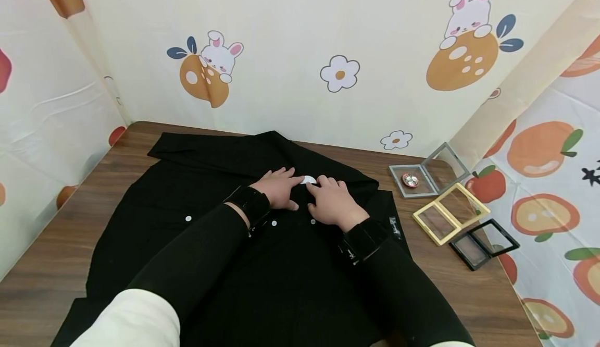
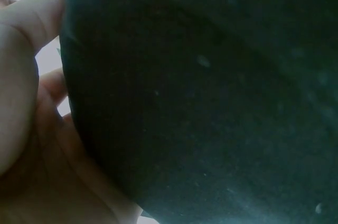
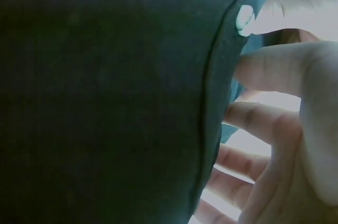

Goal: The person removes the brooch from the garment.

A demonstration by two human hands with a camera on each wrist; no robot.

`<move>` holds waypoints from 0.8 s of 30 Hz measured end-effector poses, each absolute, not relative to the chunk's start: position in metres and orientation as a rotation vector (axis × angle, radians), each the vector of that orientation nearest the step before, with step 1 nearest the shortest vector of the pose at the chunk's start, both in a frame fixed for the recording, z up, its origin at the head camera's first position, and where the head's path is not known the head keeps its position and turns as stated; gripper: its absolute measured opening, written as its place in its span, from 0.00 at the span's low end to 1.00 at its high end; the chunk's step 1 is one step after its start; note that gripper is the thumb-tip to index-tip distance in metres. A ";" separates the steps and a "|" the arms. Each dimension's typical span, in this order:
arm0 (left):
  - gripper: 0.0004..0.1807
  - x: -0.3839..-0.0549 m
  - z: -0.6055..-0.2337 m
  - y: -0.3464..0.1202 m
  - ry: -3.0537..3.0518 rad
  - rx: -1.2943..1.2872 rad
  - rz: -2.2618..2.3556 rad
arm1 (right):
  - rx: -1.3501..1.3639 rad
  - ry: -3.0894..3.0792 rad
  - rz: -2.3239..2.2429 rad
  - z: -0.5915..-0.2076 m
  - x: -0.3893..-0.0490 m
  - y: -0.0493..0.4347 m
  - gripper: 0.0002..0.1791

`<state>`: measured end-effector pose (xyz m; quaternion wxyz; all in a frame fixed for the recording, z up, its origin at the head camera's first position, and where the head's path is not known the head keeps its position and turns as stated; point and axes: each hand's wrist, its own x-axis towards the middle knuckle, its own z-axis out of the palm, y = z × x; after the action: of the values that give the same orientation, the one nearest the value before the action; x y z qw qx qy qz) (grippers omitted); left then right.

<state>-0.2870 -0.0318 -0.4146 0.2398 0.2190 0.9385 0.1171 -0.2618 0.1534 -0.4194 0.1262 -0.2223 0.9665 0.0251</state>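
On the brown wood-grain tabletop (image 1: pixel 478 295), a black fabric shirt (image 1: pixel 281 274) spreads from near edge almost to far, its long axis running left-right, white-lettered label (image 1: pixel 395 227) toward the right edge. My left hand (image 1: pixel 280 189) and right hand (image 1: pixel 335 202) pinch its cloth. Only my right-wrist view shows a small white button (image 3: pixel 245 20) against a fingertip.

1. Perhaps a corner of a home; the narrow view leaves this unsure
2. Wooden table (image 1: pixel 58 263) set in the corner
3. Rabbit-print sheet (image 1: pixel 281 24) behind, fruit-print sheet (image 1: pixel 539 172) right
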 end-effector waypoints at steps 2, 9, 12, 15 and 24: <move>0.45 -0.287 -0.415 -0.032 2.573 0.601 0.316 | -0.652 2.820 0.069 -0.420 -0.261 0.153 0.32; 0.45 -0.285 -0.416 -0.031 2.580 0.601 0.308 | -0.662 2.838 0.101 -0.422 -0.258 0.153 0.32; 0.45 -0.284 -0.418 -0.032 2.581 0.598 0.301 | -0.670 2.841 0.105 -0.424 -0.257 0.153 0.32; 0.45 -0.282 -0.419 -0.033 2.589 0.597 0.285 | -0.651 2.831 0.083 -0.426 -0.256 0.152 0.34; 0.46 -0.280 -0.417 -0.033 2.596 0.655 0.189 | -0.567 2.811 -0.106 -0.430 -0.252 0.156 0.38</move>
<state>-0.2805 -0.0329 -0.4174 0.2266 0.2376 0.9421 0.0687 -0.2524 0.1565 -0.4297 0.1355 -0.1958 0.9706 -0.0365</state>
